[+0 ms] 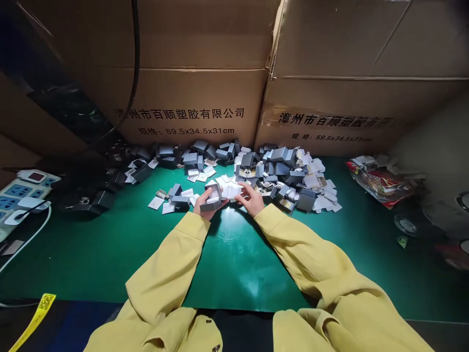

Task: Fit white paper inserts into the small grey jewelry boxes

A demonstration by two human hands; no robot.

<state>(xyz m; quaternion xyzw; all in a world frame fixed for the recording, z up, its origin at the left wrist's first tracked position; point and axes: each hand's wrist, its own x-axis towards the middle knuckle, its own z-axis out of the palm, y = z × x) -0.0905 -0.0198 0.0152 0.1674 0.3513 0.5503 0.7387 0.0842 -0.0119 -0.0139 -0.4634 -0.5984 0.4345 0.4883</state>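
Observation:
My left hand [202,207] is closed around a small dark grey box [211,206], whose open side faces up and shows a pale inside. My right hand [252,199] pinches a white paper piece [232,190] just right of that box. Other white pieces lie behind it, so where one ends and another begins is hard to tell. A heap of similar grey boxes [280,168] and loose white cards [324,203] spreads behind and right of my hands. More boxes [180,201] and cards [168,208] lie to the left.
Large cardboard cartons [190,93] wall off the back of the green table [242,264]. A power strip [18,195] with plugs and a white cable sits at the left edge. At the right lies a red plastic bag [377,188]. A black cable [136,58] hangs down in front of the cartons.

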